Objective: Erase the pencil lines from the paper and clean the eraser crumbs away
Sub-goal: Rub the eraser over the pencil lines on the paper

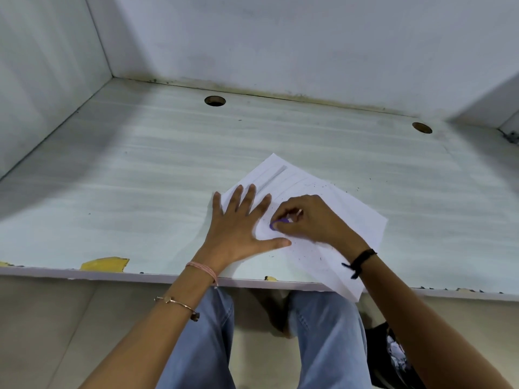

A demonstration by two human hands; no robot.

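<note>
Pressing the paper (351, 220) flat on the desk (140, 178) with the left hand (238, 228), fingers straight and spread. Pinching a purple eraser (273, 225) in the curled fingers of the right hand (311, 223), holding it against the sheet among dark crumbs (309, 256), just above the left thumb.

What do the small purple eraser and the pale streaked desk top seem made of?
Purple eraser: probably matte rubber or vinyl, judging by dark crumbs shed on the white paper. Pale streaked desk top: likely laminate over board; its chipped front edge shows yellow underneath.
</note>
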